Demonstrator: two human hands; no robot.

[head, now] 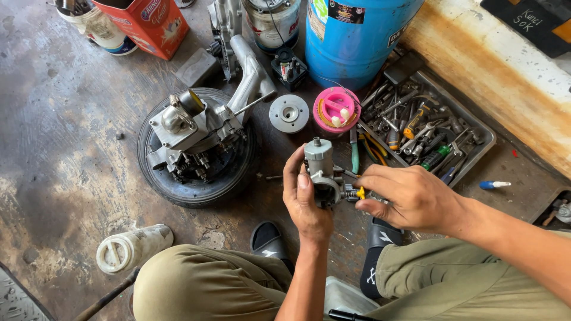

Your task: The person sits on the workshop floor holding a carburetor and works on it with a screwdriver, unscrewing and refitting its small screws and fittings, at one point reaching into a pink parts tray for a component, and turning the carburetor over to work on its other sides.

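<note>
My left hand (304,199) grips a small grey metal carburettor (322,169) and holds it upright above the floor between my knees. My right hand (410,196) is closed on the carburettor's right side, fingers pinching a small screw-like part with a yellow tip (358,193). Both hands touch the same piece. The lower part of the carburettor is hidden behind my thumbs.
An engine block (193,128) rests on a black tyre (178,187) to the left. A metal tray of tools (485,139) lies at right, a blue drum (351,35) behind, with a pink lid (336,109), grey disc (289,113) and white bottle (132,246) on the floor.
</note>
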